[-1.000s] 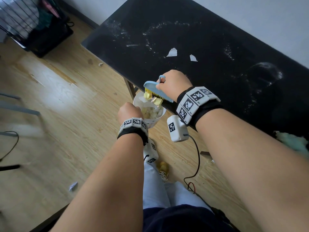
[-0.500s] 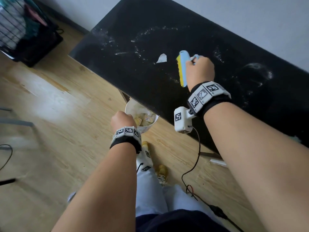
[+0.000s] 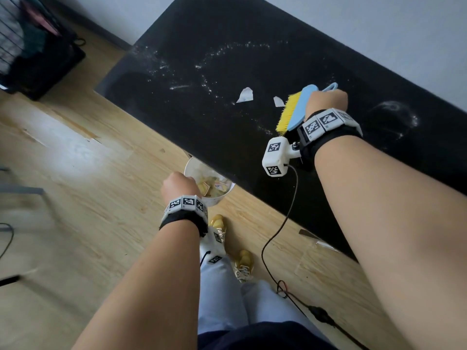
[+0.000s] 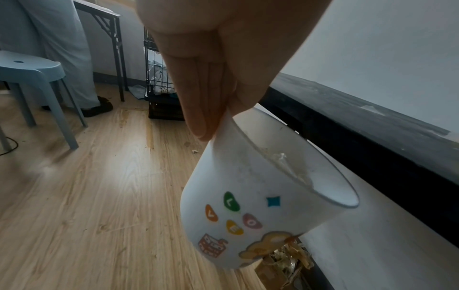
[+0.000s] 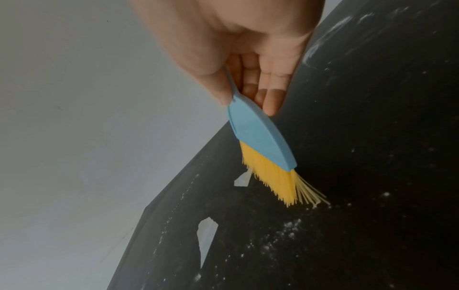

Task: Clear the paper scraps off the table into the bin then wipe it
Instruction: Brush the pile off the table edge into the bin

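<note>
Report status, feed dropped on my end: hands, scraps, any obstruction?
Left hand pinches bin rim below table edge. Right hand grips brush beside two paper scraps. Nothing blocking.

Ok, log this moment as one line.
left hand: holds bin rim below table edge | right hand: grips brush by two scraps | wipe: pending

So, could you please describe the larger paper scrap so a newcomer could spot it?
On the dusty black table, look left of the blue-backed, yellow-bristled brush. Two white scraps lie there; it is the farther, bigger one, not the small scrap beside the bristles.
</note>
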